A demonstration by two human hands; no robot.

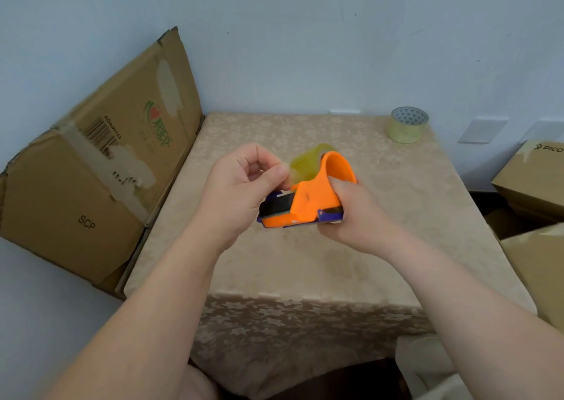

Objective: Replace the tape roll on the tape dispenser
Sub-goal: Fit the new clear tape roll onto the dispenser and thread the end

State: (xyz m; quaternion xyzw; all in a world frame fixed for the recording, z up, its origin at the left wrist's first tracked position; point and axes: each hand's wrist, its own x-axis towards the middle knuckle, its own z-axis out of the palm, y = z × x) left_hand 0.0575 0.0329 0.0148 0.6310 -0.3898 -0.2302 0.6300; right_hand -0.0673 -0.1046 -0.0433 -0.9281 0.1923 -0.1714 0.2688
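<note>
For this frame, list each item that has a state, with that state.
tape dispenser: held above the table, tape roll mounted
tape roll on table: lying flat, far right corner
left hand: pinching tape at the dispenser
right hand: gripping the dispenser
flattened carton: leaning against wall

Counter point(305, 262) in front of me, covered with a beige cloth patterned in pale flowers. To my left a flattened cardboard box point(100, 167) leans against the wall point(305, 33), torn tape and a barcode on it. To my right, stacked cardboard boxes point(537, 180), one printed "PICO". Two white wall plates point(483, 130) just behind them.
</note>
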